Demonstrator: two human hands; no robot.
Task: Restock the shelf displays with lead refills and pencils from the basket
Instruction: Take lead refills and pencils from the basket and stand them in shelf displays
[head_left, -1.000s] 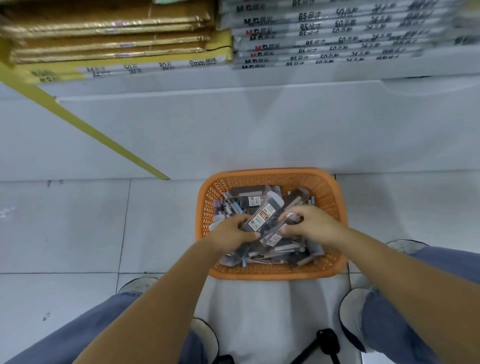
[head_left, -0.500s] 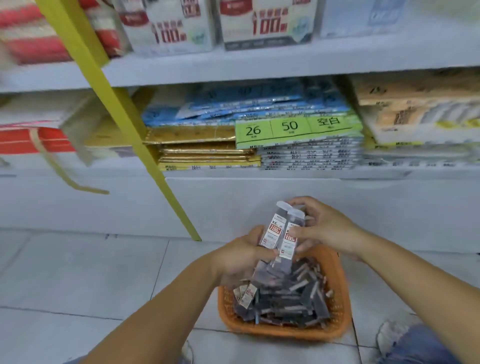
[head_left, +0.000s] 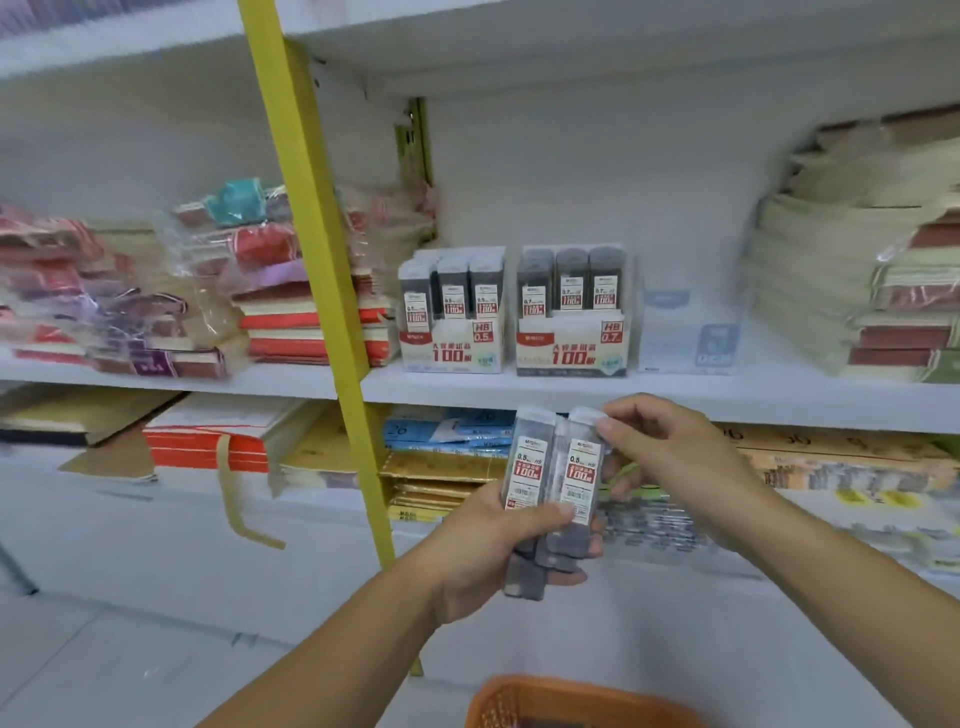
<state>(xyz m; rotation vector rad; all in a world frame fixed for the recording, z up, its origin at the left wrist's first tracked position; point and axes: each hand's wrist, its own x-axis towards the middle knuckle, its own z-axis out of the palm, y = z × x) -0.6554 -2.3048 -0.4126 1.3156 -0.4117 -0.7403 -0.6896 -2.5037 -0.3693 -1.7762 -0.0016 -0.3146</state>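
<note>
I've lifted the lead refills (head_left: 553, 467) from the basket (head_left: 519, 699); left hand (head_left: 488, 545) wraps them, right hand (head_left: 670, 462) fingers (head_left: 615, 425) pinch one, probably for the 0.5 display (head_left: 452, 338) at 12 o'clock.

The left hand (head_left: 483, 556) grips a bundle of clear plastic lead refill cases (head_left: 527, 470) with red-and-white 0.5 labels. The right hand (head_left: 675, 457) pinches the rightmost case's white cap (head_left: 583, 418). Behind them, near the white shelf (head_left: 701, 397) front edge, stand two white cardboard display boxes (head_left: 452, 353) marked HB 0.5 and HB 0.7. An orange plastic basket (head_left: 571, 696) sits below.
</note>
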